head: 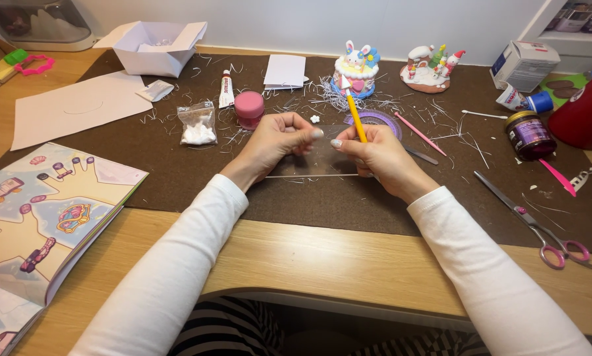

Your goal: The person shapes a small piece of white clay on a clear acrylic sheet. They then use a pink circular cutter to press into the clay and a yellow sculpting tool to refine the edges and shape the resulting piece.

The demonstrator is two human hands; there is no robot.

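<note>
My left hand (274,143) and my right hand (377,157) meet over a clear plastic sheet (312,163) lying on the dark brown mat (177,171). The left fingers are pinched together, with something tiny between them that I cannot make out. Gripped in the right hand is a yellow stick tool (355,113) with a white pointed tip, pointing up and away. Just beyond the fingertips lies a small white flower-shaped piece (315,119).
On the mat: a pink jar (249,109), glue tube (226,89), bag of white clay (197,124), purple ring (376,121), pink stick (420,134), dark jar (528,135), pink-handled scissors (532,222), two clay figurines (356,68). An open book (39,217) lies at the left.
</note>
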